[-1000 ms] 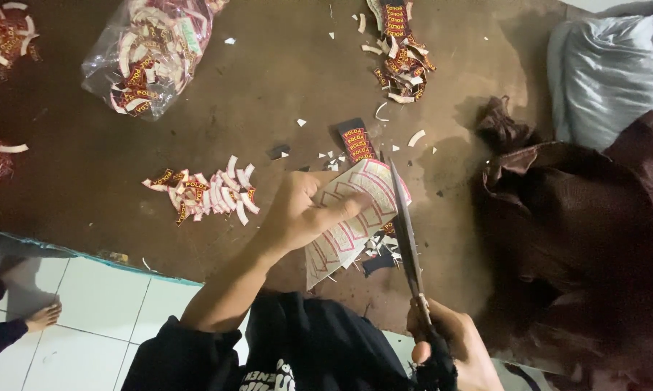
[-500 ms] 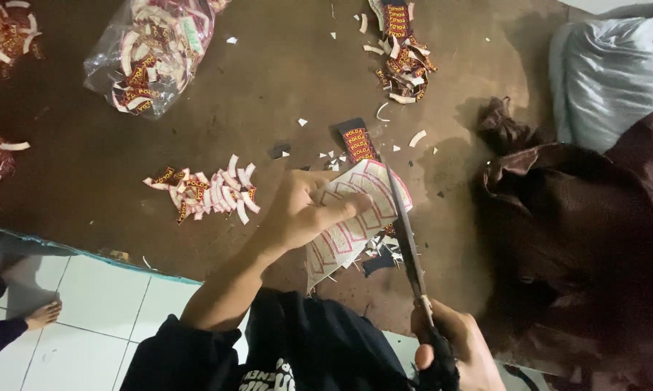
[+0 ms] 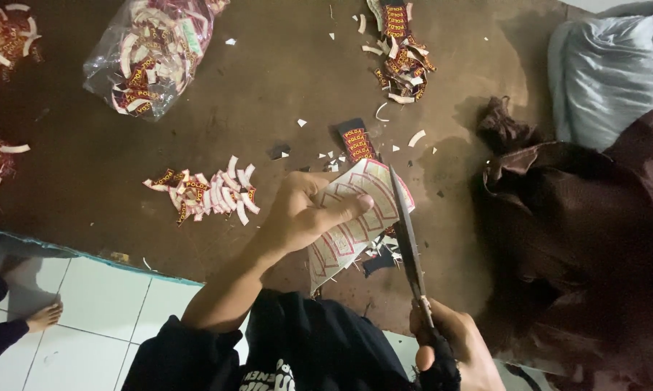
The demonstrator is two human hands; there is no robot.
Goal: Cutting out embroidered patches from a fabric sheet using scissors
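Observation:
My left hand [image 3: 305, 213] grips a white printed sheet [image 3: 355, 221] with red outlined shapes, thumb on top. My right hand [image 3: 453, 347] holds long scissors [image 3: 407, 239] whose blades run along the sheet's right edge. Below the sheet lie small dark and white offcuts [image 3: 381, 257]. A small dark label piece [image 3: 357, 141] lies on the brown mat just beyond the sheet.
A brown mat [image 3: 283, 94] covers the floor. On it are a pile of cut labels [image 3: 207, 192], a clear bag of labels [image 3: 153, 54], another pile [image 3: 399, 54] at the top, dark brown cloth [image 3: 580, 239] at right, a grey bundle [image 3: 609, 69]. Another person's foot [image 3: 40, 318] rests on white tiles.
The scissors have shifted slightly along the sheet's right edge. Both hands stay nearly where they were.

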